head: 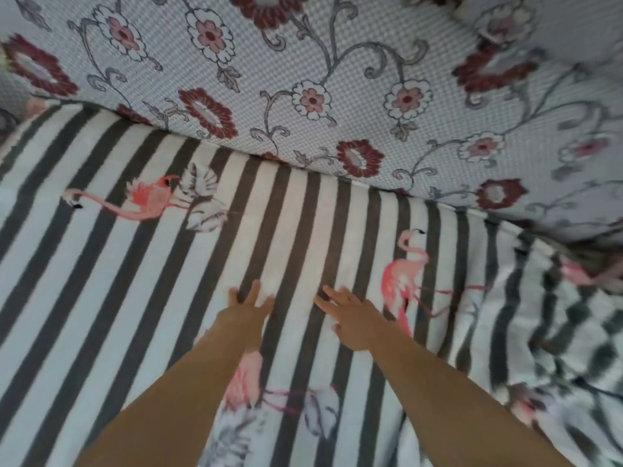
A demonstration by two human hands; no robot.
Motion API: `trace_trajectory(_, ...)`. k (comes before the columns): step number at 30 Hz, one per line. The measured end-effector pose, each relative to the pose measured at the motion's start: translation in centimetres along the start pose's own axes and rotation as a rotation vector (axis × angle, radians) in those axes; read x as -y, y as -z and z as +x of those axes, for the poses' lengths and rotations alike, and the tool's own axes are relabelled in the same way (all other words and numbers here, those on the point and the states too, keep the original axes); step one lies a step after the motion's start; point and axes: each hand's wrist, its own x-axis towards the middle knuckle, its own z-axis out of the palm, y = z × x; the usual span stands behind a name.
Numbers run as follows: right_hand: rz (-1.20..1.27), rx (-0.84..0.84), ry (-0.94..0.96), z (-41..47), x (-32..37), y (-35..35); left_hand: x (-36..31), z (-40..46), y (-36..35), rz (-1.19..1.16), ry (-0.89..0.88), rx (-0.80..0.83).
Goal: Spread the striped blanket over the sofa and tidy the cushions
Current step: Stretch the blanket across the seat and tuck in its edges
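Palms down is how you are working now: your left hand and right hand are both lying flat and open, fingers spread, gripping nothing, pressing on the striped blanket near the middle of the sofa seat. To do this smoothing well, you are best sweeping outward from the centre toward the seat's edges, keeping light, even pressure so the stripes run straight. The blanket is lying directly under both hands and is reaching up to the back edge of the seat, where it is meeting the floral cushions. Toward the right edge of the seat it is bunching into folds, well apart from your right hand; that side probably needs your attention next.
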Motion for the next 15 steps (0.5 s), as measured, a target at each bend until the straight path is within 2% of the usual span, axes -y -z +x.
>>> trace_trajectory(3, -0.025, 0.007, 0.066, -5.2, -1.6, -2.5, -4.4, -3.4, -2.6, 0.029, -0.056, 0.038)
trace_trajectory(6, -0.012, -0.024, 0.076, -10.7, -3.7, -5.7, -9.9, -6.7, -6.1, -0.090, -0.020, 0.063)
trace_trajectory(13, 0.096, -0.058, -0.028, -20.5, -9.2, -13.1, -23.2, -12.7, -15.5, -0.259, -0.153, -0.103)
trace_trajectory(15, 0.143, -0.078, -0.085, -22.1, -10.7, -15.5, -26.8, -13.4, -17.5, -0.277, -0.217, -0.091)
